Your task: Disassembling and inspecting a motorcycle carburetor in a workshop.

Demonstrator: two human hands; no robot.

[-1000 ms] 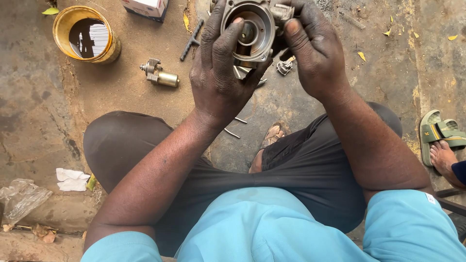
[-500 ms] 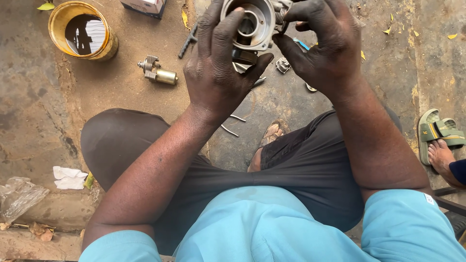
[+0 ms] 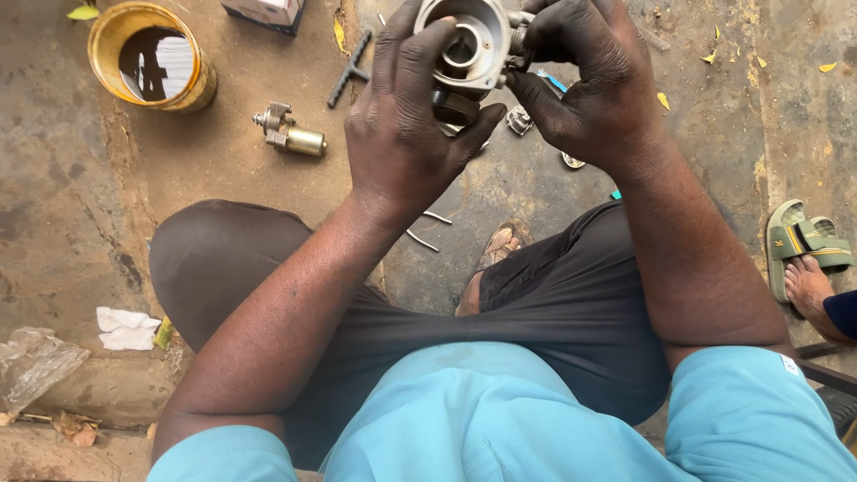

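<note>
Two hands share one round metal housing above the concrete floor, at the picture's top edge. The left hand has its grip clamped round the near side; the right hand pinches a fitting on the housing's side. Its open bore faces up toward the camera. A yellow tin, a small brass motor and loose pins lie on the floor. Fingers hide the housing's underside.

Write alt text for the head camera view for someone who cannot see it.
Both hands, left and right, hold a round metal part above a stained concrete floor. On the floor lie a yellow can, a small brass fitting and loose pins.
</note>
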